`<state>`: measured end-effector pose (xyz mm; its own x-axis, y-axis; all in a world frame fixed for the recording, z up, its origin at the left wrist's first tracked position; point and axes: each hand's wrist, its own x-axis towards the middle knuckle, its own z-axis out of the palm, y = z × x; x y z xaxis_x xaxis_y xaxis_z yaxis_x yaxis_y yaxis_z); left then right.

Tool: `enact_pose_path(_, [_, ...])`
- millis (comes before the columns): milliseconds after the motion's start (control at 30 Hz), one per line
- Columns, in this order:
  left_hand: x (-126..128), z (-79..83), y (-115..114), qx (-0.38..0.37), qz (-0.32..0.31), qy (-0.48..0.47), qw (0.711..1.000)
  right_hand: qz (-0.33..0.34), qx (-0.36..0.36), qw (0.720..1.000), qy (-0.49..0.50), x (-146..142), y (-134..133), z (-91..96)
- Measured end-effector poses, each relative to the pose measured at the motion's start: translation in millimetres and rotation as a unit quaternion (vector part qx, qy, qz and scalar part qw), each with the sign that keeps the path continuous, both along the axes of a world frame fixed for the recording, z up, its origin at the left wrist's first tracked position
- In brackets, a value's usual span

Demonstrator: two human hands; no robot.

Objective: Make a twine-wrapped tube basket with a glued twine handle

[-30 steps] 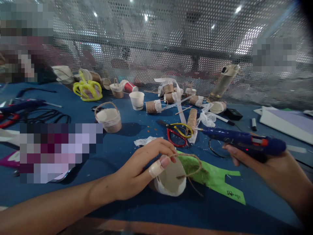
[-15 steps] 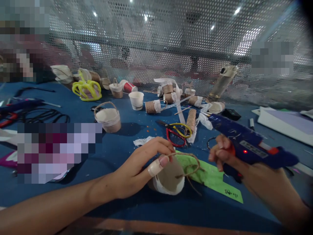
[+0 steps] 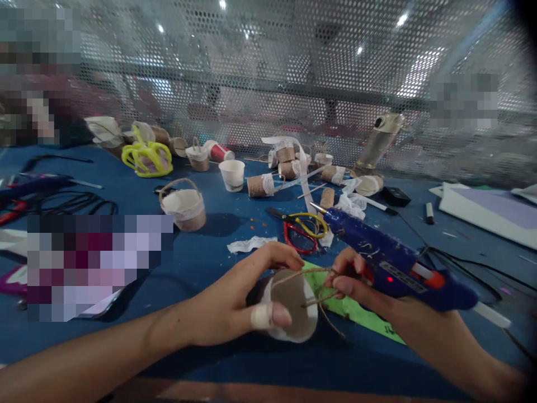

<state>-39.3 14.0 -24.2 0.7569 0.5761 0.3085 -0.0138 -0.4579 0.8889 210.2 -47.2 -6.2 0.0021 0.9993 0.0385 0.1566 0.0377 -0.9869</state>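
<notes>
A paper cup (image 3: 296, 305) with a white band round its rim lies tipped, mouth facing me. My left hand (image 3: 251, 302) is curved round its side, thumb over the rim, a bandage on that thumb. From the cup's mouth rises a loop of twine (image 3: 312, 271), with a loose tail hanging over the rim. My right hand (image 3: 361, 285) grips a blue glue gun (image 3: 377, 252) with a red light lit, its nozzle pointing up and left. The fingertips of this hand also touch the twine loop. Under both lies a green paper strip (image 3: 352, 313), partly covered.
Scissors (image 3: 302, 226) with red and yellow handles lie beyond the cup. Left stands a twine-handled cup basket (image 3: 184, 207). Several wrapped cups, a white cup (image 3: 232, 175) and a clear bottle (image 3: 377, 143) line the back by a perforated metal screen (image 3: 251, 73). Black cord (image 3: 461, 263) trails right.
My right hand has brought the glue gun left and lower, and its fingertips now meet the twine loop. My left thumb has shifted away from the twine, further down the cup's rim.
</notes>
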Motion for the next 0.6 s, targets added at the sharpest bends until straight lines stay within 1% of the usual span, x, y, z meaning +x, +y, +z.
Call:
enact_pose_path(100, [-4.6, -2.0, -2.1, -0.088, -0.023, 0.059, 0.994, 0.005, 0.001, 1.000, 0.005, -0.4, -0.4, 0.1])
enact_pose_path(167, [-6.3, -1.9, -3.7, -0.113, -0.022, 0.095, 0.989, 0.006, 0.003, 1.000, 0.009, -0.3, -0.3, 0.0])
enact_pose_path(333, [-4.9, 2.4, -4.4, -0.116, -0.006, 0.137, 0.984, 0.016, 0.006, 1.000, -0.007, 1.3, 0.4, -2.3])
enact_pose_path(433, [-4.8, 2.2, -2.8, -0.108, -0.003, 0.134, 0.985, 0.026, 0.002, 1.000, -0.002, 2.4, 1.0, -3.1])
enact_pose_path(600, [-7.0, -0.5, 0.0, -0.073, 0.002, 0.116, 0.991, 0.049, 0.003, 0.998, 0.033, 5.4, 1.6, -2.8])
